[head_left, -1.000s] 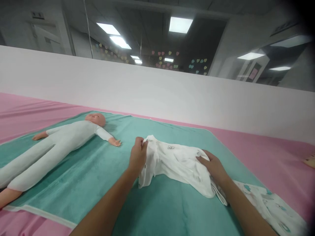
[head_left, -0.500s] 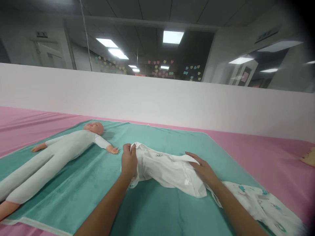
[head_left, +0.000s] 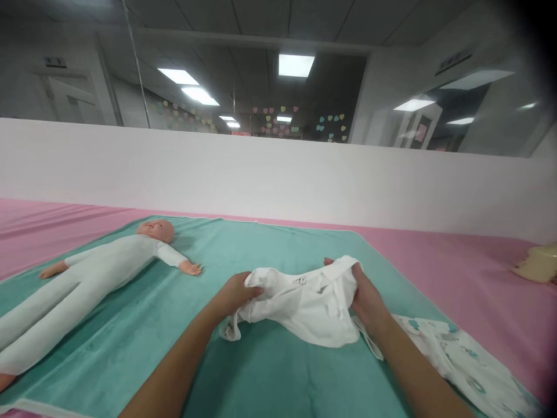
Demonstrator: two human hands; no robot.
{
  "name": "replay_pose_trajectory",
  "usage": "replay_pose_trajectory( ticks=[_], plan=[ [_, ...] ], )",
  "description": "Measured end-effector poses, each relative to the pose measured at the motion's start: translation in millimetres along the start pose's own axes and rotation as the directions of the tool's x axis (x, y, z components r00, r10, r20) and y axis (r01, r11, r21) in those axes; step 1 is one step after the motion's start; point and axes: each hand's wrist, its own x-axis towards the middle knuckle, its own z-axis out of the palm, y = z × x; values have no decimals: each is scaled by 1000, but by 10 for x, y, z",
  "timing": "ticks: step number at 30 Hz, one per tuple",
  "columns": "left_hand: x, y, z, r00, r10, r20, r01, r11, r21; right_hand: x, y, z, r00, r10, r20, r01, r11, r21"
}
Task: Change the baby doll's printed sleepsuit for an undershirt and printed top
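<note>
Between my hands a white baby garment (head_left: 304, 305) is held by its upper edge, with a small printed label on it and a printed bit showing at its lower left. My left hand (head_left: 238, 295) pinches its left end, thumb on top. On the other side my right hand (head_left: 368, 293) grips the right end, its fingers partly hidden behind the fabric. The garment's middle sags over the green blanket (head_left: 278, 377). A pair of white printed baby clothes (head_left: 461, 354) lies at the right, partly behind my right forearm.
A baby doll (head_left: 117, 267) in a white suit lies on its back at the left of the blanket. Pink cloth (head_left: 452, 278) surrounds the blanket. A beige object (head_left: 537, 264) sits at the far right. Behind stands a white low wall (head_left: 261, 174) below a mirror or glass.
My left hand has moved a little right and my right hand has lifted its end, now wrapped in the fabric. The garment is more bunched. The view has shifted slightly right.
</note>
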Motion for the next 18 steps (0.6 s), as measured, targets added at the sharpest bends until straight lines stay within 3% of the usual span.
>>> replay_pose_trajectory(
  ticks=[3,6,7,9,11,13,15,18],
  plan=[
    [7,-23,39,960,25,-277,-12,999,50,1,-82,-34,997,8,-78,-3,998,69],
    [-29,-17,42,813,151,-562,-133,988,73,45,-75,-123,992,34,-124,-25,997,69],
    [-47,-5,37,761,196,-619,-197,978,67,64,-60,-152,986,10,-169,-4,999,39],
    [-79,29,23,702,226,-675,-300,954,7,98,-28,-189,964,-88,-253,80,996,-40],
    [-97,64,3,708,166,-687,-309,947,-90,113,-4,-186,940,-193,-283,167,980,-112],
    [-99,84,-23,740,60,-670,-229,959,-167,105,8,-148,929,-247,-275,204,963,-176],
    [-94,81,-48,758,-4,-653,-161,968,-192,74,10,-94,928,-251,-276,185,952,-243],
    [-92,52,-85,762,-19,-648,-159,964,-214,-1,-21,-19,917,-268,-294,159,924,-347]
  ],
)
